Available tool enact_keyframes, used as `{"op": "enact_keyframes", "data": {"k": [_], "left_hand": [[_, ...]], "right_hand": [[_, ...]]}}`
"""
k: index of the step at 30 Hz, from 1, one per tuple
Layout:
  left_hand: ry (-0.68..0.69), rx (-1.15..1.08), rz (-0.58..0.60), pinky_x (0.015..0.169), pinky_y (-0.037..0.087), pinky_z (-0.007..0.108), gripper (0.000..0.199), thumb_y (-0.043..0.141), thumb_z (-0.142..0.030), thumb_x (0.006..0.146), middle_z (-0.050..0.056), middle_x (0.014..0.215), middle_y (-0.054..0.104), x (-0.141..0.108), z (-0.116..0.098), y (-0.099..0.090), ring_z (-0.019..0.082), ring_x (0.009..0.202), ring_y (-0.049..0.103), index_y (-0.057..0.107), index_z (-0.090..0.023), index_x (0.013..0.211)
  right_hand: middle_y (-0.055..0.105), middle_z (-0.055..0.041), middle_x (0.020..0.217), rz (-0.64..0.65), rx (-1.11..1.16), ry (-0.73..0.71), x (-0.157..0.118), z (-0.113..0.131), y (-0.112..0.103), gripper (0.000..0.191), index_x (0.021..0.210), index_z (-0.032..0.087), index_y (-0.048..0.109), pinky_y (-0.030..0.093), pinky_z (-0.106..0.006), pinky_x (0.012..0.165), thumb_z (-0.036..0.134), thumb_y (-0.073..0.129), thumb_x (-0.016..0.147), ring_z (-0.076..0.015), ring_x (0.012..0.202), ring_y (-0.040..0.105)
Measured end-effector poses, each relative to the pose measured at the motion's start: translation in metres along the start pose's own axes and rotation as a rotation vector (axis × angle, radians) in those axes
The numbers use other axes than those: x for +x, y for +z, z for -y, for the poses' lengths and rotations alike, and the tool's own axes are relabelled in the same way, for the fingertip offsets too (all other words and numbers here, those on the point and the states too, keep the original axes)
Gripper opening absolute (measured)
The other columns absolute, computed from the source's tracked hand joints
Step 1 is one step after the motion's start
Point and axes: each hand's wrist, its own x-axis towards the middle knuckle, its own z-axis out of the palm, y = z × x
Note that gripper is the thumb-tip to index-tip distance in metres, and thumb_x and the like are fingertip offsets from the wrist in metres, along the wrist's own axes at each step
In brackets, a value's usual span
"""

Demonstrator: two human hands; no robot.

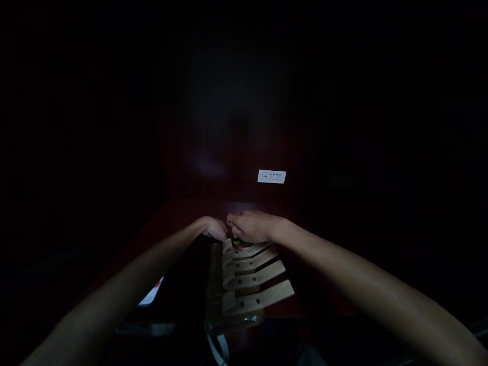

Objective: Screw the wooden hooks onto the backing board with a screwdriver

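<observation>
Several curved pale wooden hooks (263, 299) are fixed in a row on a board (214, 284) that looks wrapped in clear plastic. Dark screw heads show on the hooks. At the far end of the row, my right hand (251, 226) is closed around a yellow and black screwdriver (236, 240), which points down at the farthest hook. My left hand (216, 229) is beside it, at the board's far left corner. Its fingers go behind the hook and are partly hidden, so what they hold cannot be made out.
A white socket panel (272, 176) is on the dark red wall behind the table. A lit phone-like screen (151, 294) lies left of the board, partly behind my left forearm. A pale strap (218, 349) hangs below the board's near end. The surroundings are very dark.
</observation>
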Motion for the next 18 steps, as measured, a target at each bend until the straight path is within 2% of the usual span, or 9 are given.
{"op": "enact_keyframes", "data": {"k": [7, 11, 13, 18], "left_hand": [[-0.005, -0.037, 0.060, 0.077, 0.049, 0.029, 0.040, 0.071, -0.030, 0.062, 0.003, 0.093, 0.068, 0.000, -0.001, 0.001, 0.018, 0.082, 0.061, 0.068, -0.018, 0.100], [-0.066, 0.020, -0.041, 0.071, 0.049, 0.028, 0.038, 0.070, -0.029, 0.061, 0.004, 0.084, 0.068, 0.000, 0.002, 0.000, 0.017, 0.074, 0.060, 0.068, -0.014, 0.096], [-0.045, 0.031, -0.034, 0.072, 0.049, 0.027, 0.038, 0.069, -0.028, 0.062, 0.004, 0.084, 0.068, -0.002, 0.000, 0.000, 0.017, 0.075, 0.060, 0.067, -0.015, 0.098], [-0.010, 0.019, 0.042, 0.075, 0.048, 0.026, 0.037, 0.069, -0.029, 0.066, 0.002, 0.086, 0.068, -0.006, -0.011, 0.004, 0.016, 0.079, 0.060, 0.066, -0.019, 0.102]], "right_hand": [[0.067, -0.0145, 0.092, -0.056, -0.088, 0.117, 0.002, -0.001, 0.008, 0.049, 0.104, 0.014, 0.058, 0.045, -0.034, 0.066, 0.046, 0.022, 0.096, -0.0258, 0.082, 0.064], [0.066, -0.0132, 0.101, -0.021, 0.020, 0.012, 0.002, 0.001, 0.005, 0.035, 0.107, 0.014, 0.055, 0.046, -0.031, 0.068, 0.034, 0.029, 0.095, -0.0218, 0.083, 0.064], [0.067, -0.0129, 0.101, -0.036, 0.016, -0.017, 0.001, 0.000, 0.005, 0.034, 0.107, 0.014, 0.055, 0.046, -0.030, 0.068, 0.033, 0.030, 0.095, -0.0214, 0.083, 0.064], [0.067, -0.0177, 0.095, -0.040, -0.110, 0.131, 0.004, -0.002, 0.006, 0.048, 0.100, 0.012, 0.061, 0.046, -0.036, 0.070, 0.046, 0.028, 0.095, -0.0267, 0.086, 0.064]]}}
